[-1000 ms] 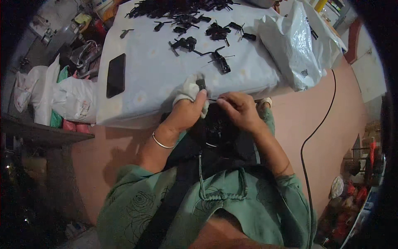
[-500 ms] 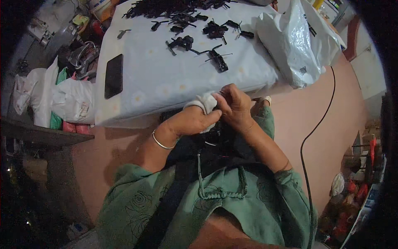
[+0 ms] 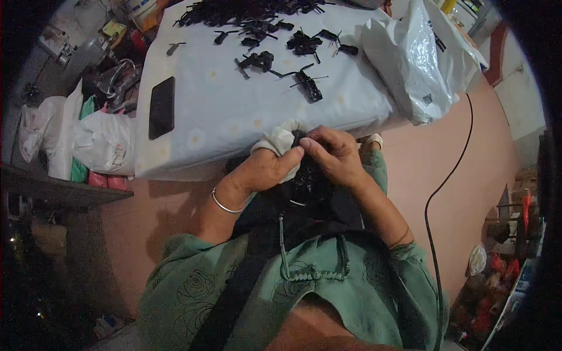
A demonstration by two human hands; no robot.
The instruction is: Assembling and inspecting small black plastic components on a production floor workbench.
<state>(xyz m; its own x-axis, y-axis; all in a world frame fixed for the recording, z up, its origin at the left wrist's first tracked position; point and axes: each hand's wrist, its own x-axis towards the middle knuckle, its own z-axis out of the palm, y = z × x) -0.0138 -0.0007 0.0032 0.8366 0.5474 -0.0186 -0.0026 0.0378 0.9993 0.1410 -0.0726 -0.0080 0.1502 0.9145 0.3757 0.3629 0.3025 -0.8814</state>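
My left hand (image 3: 266,169) is closed round a bunched white cloth (image 3: 280,139), with its thumb pressed on top. A small black part (image 3: 298,138) shows against the cloth, between the two hands. My right hand (image 3: 336,155) pinches at this part with thumb and forefinger; the fingers cover much of it, so its exact kind stays hidden. Both hands hover over my lap, just off the near edge of the table. Below them, a glossy black heap (image 3: 307,182) rests on my lap, partly covered by the hands.
Small black parts with thin prongs (image 3: 307,85) lie scattered on the pale table cover (image 3: 234,105), a bigger pile (image 3: 234,13) behind them. A dark phone (image 3: 161,108) lies left. A white plastic bag (image 3: 410,64) stands right. A black cable (image 3: 430,202) hangs over the floor.
My hands have turned slightly, and the right thumb now lies against the black part. That part has come into sight beside the cloth, where fingers and cloth covered it before.
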